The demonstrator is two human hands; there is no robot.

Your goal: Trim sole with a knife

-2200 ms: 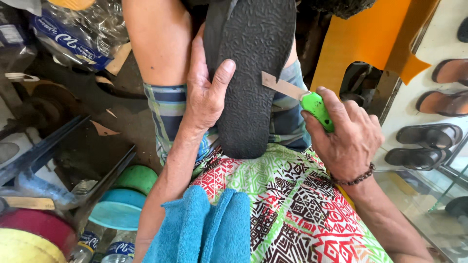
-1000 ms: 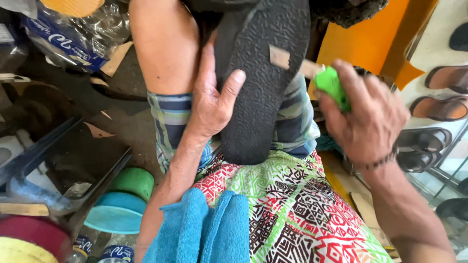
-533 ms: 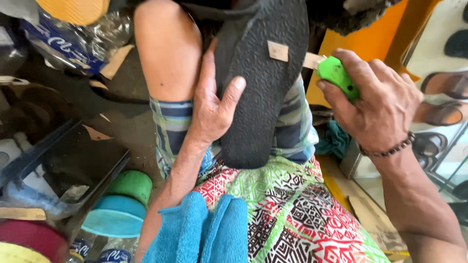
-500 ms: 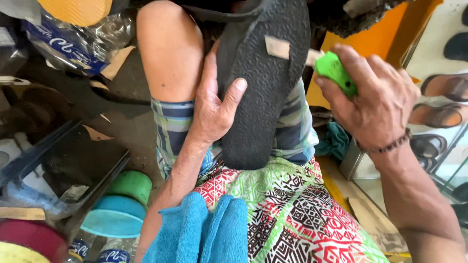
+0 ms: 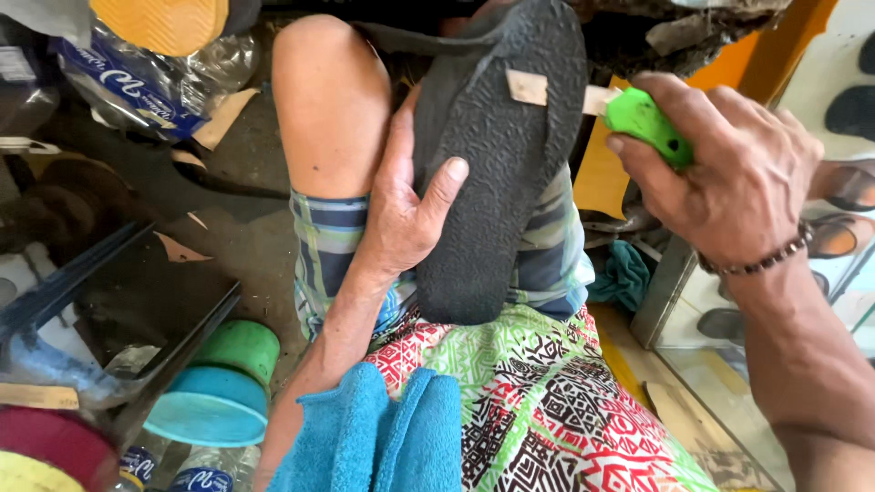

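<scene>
- We are wearing a dark beaded bracelet [image 5: 756, 264] on the right wrist; both forearms are showing bare, sleeveless.
- We are wearing plaid shorts [image 5: 333, 246] in blue, green and white stripes.
- A bare knee [image 5: 328, 100] is showing above them.

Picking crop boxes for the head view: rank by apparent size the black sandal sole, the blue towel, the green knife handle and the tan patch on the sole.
1. Black sandal sole
2. Blue towel, though nearer the camera, so unsure
3. Green knife handle
4. Tan patch
</scene>
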